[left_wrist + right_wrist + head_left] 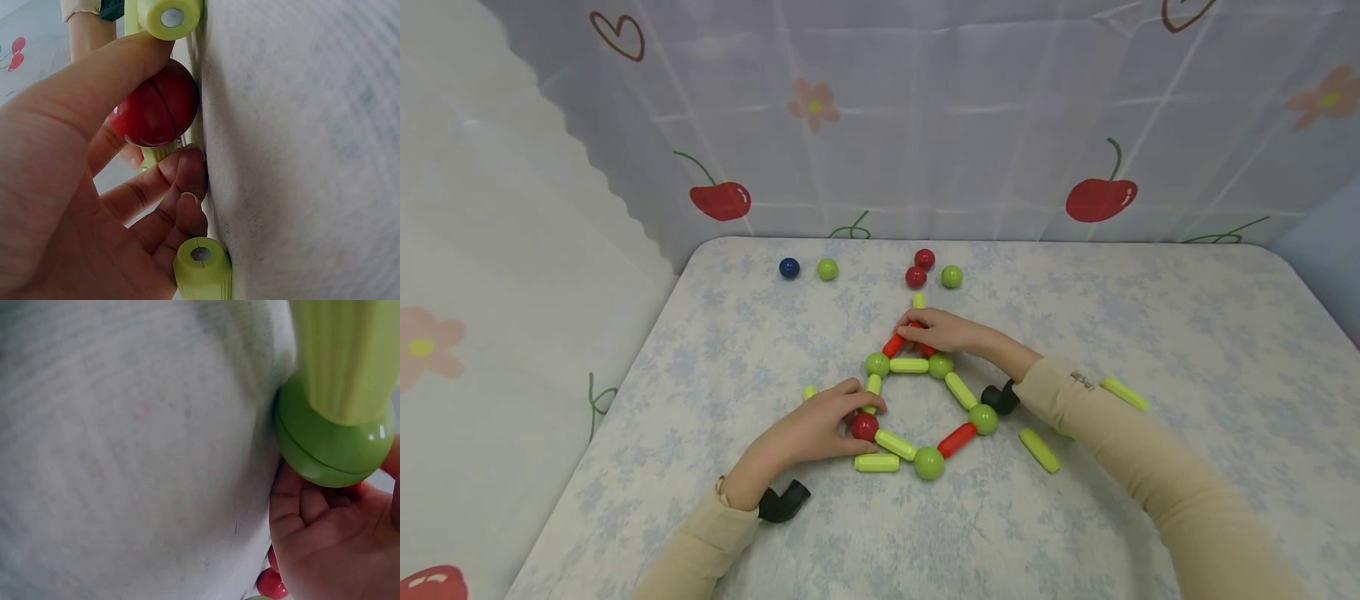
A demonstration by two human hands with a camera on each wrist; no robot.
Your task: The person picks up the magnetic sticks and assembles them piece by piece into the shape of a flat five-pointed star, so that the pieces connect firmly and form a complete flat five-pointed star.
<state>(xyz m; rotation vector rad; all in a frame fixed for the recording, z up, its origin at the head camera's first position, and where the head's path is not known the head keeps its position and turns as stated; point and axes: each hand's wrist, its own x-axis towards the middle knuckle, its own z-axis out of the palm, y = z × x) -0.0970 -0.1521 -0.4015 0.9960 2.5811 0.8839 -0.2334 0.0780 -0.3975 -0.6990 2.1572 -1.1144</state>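
Note:
On the table lies a ring of yellow-green rods, red rods and balls, with a small triangle at its far side. My left hand (823,421) curls its thumb and fingers round the red ball (864,427) at the ring's left corner; the left wrist view shows the thumb along this red ball (156,106). At the triangle's tip, my right hand (946,331) pinches the red rods (892,345), its fingers partly covering them. Close to that hand in the right wrist view is a green ball (334,440) with a yellow-green rod (347,356) against it.
Loose red balls (916,277), a green ball (827,269) and a blue ball (789,267) lie near the far edge. Loose yellow-green rods (1039,451) lie right of the ring, another rod (877,463) in front. Black pieces (785,502) show beside both wrists.

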